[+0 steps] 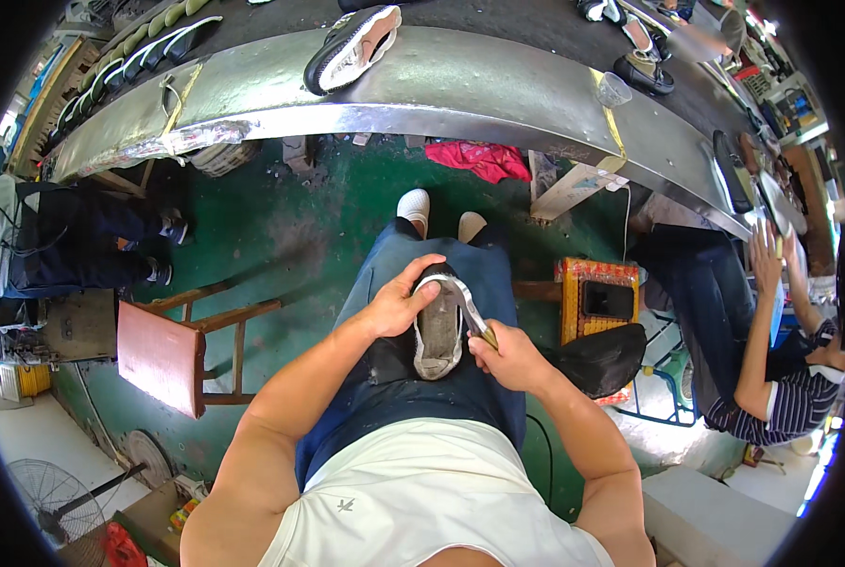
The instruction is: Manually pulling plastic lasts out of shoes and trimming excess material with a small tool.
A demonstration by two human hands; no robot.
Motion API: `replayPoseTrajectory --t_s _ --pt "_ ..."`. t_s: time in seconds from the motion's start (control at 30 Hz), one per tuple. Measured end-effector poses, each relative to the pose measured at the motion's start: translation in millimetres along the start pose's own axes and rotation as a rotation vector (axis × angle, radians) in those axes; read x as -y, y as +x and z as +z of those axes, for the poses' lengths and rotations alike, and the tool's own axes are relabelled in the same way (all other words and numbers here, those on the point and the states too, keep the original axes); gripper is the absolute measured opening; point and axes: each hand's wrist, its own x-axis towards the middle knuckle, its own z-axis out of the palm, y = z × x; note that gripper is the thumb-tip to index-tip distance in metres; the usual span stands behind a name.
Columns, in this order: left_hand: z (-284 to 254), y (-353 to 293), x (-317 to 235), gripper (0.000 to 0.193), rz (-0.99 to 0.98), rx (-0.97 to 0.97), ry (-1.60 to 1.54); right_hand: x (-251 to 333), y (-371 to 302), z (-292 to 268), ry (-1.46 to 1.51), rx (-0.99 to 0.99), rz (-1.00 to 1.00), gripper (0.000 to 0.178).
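Over my lap, a dark shoe [438, 333] lies with its grey underside up and a whitish edge around it. My left hand [402, 300] grips its far end, with the thumb on the rim and the fingers around the dark outside. Closed around the handle of a curved metal tool [472, 314] is my right hand [509, 357], at the shoe's right side. The tool's shiny bent part reaches along the rim toward the far end, and a brass-coloured part shows by my fist. Its exact kind and working tip cannot be made out.
A metal-edged workbench [498, 90] curves across the far side, bearing a black-and-white shoe [354, 52]. To the left stands a pink-seated stool [161, 357]; to the right, a phone [609, 300] lies on an orange surface. Co-workers sit on both sides, one with raised hands [766, 257].
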Motion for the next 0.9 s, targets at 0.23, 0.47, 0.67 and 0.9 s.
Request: replayPoseTrajectory --t_s 0.23,0.47,0.67,0.9 --pt "-3.6 10.7 25.3 0.050 -0.098 0.009 -0.347 -37.7 25.4 32.3 -0.213 -0.385 -0.313 0.023" --pt "10.2 17.8 9.2 0.042 -0.240 -0.175 -0.312 -12.3 7.4 4.7 -0.373 -0.257 -0.187 0.018" --pt "6.5 25.1 21.5 0.043 -0.216 -0.170 -0.213 8.9 -1.6 -24.5 -0.050 0.046 -0.023 0.023" --pt "-7.1 27.4 30.3 0.061 -0.255 0.015 -0.309 -18.4 55.2 7.6 -0.445 -0.322 -0.112 0.033"
